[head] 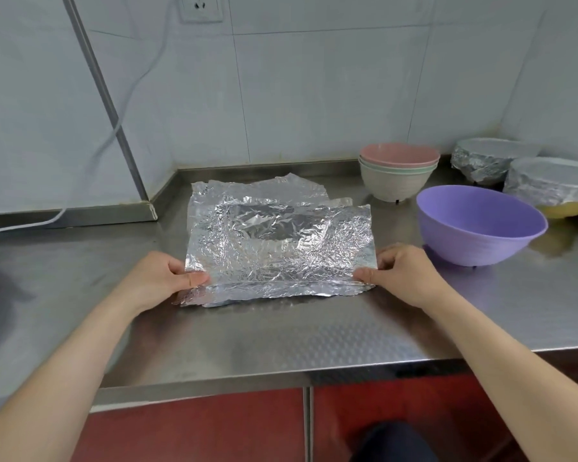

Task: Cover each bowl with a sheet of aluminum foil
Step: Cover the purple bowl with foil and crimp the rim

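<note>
A pile of crinkled foil sheets (pixel 274 241) lies on the steel counter (pixel 281 338). My left hand (pixel 161 278) pinches the top sheet's near left corner, and my right hand (pixel 404 271) pinches its near right corner, with the near edge raised slightly off the sheets below. An uncovered purple bowl (pixel 477 225) stands just right of the foil. Behind it sits a stack of bowls (pixel 397 171), pink on top. At the far right stand two bowls wrapped in foil: one at the back (pixel 488 158), and a yellow one (pixel 554 185) in front.
The tiled wall closes the counter at the back and left. A white cable (pixel 80 181) hangs from a wall socket (pixel 201 6) down to the left ledge. The counter's front edge runs above red cabinet doors (pixel 214 428).
</note>
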Available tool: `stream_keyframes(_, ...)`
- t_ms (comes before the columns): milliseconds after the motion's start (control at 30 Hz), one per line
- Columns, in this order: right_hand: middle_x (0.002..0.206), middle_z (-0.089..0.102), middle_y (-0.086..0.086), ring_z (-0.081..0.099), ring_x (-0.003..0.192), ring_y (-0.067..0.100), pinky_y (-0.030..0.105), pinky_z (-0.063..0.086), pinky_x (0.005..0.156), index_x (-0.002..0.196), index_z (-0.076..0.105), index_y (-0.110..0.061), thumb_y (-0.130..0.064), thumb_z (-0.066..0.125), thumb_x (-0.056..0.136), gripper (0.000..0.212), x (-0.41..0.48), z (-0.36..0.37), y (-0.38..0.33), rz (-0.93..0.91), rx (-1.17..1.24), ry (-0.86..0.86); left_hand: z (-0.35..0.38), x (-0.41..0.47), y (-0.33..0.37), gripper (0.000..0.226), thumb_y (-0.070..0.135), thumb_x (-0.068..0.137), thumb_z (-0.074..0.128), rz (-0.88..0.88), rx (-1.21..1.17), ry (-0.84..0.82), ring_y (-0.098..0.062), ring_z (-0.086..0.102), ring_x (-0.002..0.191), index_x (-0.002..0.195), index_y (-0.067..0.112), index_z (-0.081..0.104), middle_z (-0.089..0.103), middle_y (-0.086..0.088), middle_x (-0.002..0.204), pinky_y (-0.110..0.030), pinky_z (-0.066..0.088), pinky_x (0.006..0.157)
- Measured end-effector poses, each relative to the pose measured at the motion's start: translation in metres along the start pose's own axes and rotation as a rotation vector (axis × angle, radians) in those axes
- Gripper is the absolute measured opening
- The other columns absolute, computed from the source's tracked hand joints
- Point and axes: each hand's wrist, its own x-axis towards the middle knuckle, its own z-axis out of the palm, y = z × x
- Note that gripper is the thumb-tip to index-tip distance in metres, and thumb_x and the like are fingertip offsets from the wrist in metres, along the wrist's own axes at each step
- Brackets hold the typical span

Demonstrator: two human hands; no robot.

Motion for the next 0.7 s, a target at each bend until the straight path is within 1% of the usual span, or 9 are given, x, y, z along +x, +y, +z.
stream_keyframes(67, 0.054, 0.05, 0.013, 0.046, 0.056, 0.016, 0.029, 0.038, 0.063, 0.05, 0.053, -0.006, -0.048, 0.078, 0.074, 0.054, 0.001, 0.001, -0.002, 0.053, 0.069, -0.009, 0.001, 0.0, -0.001, 0.057, 0.046, 0.071, 0.08, -0.003, 0.017, 0.023, -0.016, 0.029, 0.056, 0.071, -0.01, 0.065, 0.038, -0.006, 0.057, -0.03, 0.017, 0.055)
stream_keyframes(167, 0.046, 0.043, -0.002, 0.036, 0.046, 0.004, 0.02, 0.033, 0.058, 0.065, 0.066, -0.001, -0.04, 0.077, 0.078, 0.043, -0.002, -0.005, -0.007, 0.152, 0.171, -0.02, 0.001, -0.001, -0.003, 0.059, 0.044, 0.071, 0.081, -0.01, 0.018, 0.024, -0.015, 0.029, 0.054, 0.072, -0.013, 0.062, 0.038, -0.006, 0.056, -0.03, 0.017, 0.054)
stream_keyframes(233, 0.042, 0.041, -0.007, 0.033, 0.041, 0.005, 0.017, 0.03, 0.051, 0.062, 0.064, -0.001, -0.032, 0.079, 0.079, 0.038, -0.004, -0.01, -0.007, 0.174, 0.2, -0.052, 0.002, -0.001, -0.003, 0.058, 0.045, 0.069, 0.081, 0.009, 0.021, 0.004, -0.015, 0.03, 0.054, 0.076, -0.011, 0.066, 0.041, -0.011, 0.056, -0.029, 0.018, 0.055)
stream_keyframes(300, 0.037, 0.044, -0.013, 0.04, 0.044, 0.005, 0.02, 0.032, 0.051, 0.054, 0.057, -0.005, -0.027, 0.079, 0.079, 0.04, -0.005, -0.012, -0.007, 0.174, 0.146, -0.077, 0.001, -0.003, 0.0, 0.051, 0.043, 0.068, 0.082, 0.01, 0.035, 0.016, -0.014, 0.034, 0.053, 0.073, -0.006, 0.07, 0.047, -0.014, 0.054, -0.028, 0.022, 0.055)
stream_keyframes(367, 0.034, 0.048, -0.018, 0.049, 0.049, 0.003, 0.023, 0.036, 0.055, 0.048, 0.052, -0.01, -0.024, 0.078, 0.081, 0.044, -0.004, -0.012, -0.007, 0.196, 0.086, -0.089, 0.002, -0.005, 0.003, 0.045, 0.038, 0.069, 0.083, 0.008, 0.062, 0.028, -0.013, 0.033, 0.049, 0.066, -0.004, 0.069, 0.043, -0.003, 0.047, -0.028, 0.022, 0.051)
stream_keyframes(433, 0.034, 0.047, -0.015, 0.051, 0.05, 0.007, 0.026, 0.037, 0.057, 0.042, 0.05, -0.015, -0.024, 0.078, 0.08, 0.049, -0.003, -0.013, -0.009, 0.221, 0.082, -0.096, 0.002, -0.008, 0.006, 0.045, 0.037, 0.069, 0.083, 0.018, 0.084, 0.016, -0.013, 0.029, 0.047, 0.056, -0.001, 0.064, 0.037, 0.002, 0.045, -0.029, 0.019, 0.05)
stream_keyframes(533, 0.038, 0.045, -0.004, 0.038, 0.048, 0.015, 0.026, 0.032, 0.054, 0.045, 0.051, -0.014, -0.029, 0.08, 0.078, 0.046, -0.001, -0.016, -0.014, 0.263, 0.113, -0.144, -0.001, -0.01, 0.006, 0.046, 0.037, 0.07, 0.083, 0.02, 0.111, -0.014, -0.012, 0.027, 0.045, 0.047, 0.008, 0.055, 0.034, 0.001, 0.044, -0.028, 0.019, 0.05)
stream_keyframes(633, 0.04, 0.044, 0.0, 0.033, 0.043, 0.013, 0.022, 0.028, 0.046, 0.047, 0.05, -0.012, -0.03, 0.081, 0.076, 0.046, -0.002, -0.021, -0.023, 0.302, 0.031, -0.22, -0.006, -0.01, 0.004, 0.046, 0.034, 0.072, 0.082, 0.015, 0.14, -0.076, -0.008, 0.03, 0.045, 0.055, -0.002, 0.06, 0.042, -0.002, 0.047, -0.021, 0.02, 0.045)
stream_keyframes(700, 0.04, 0.043, 0.0, 0.031, 0.038, 0.011, 0.019, 0.026, 0.039, 0.047, 0.049, -0.011, -0.029, 0.081, 0.077, 0.047, -0.003, -0.023, -0.027, 0.322, -0.01, -0.252, -0.009, -0.009, 0.003, 0.044, 0.033, 0.073, 0.082, 0.01, 0.146, -0.114, -0.012, 0.032, 0.052, 0.058, -0.002, 0.061, 0.045, -0.006, 0.054, -0.024, 0.022, 0.049)
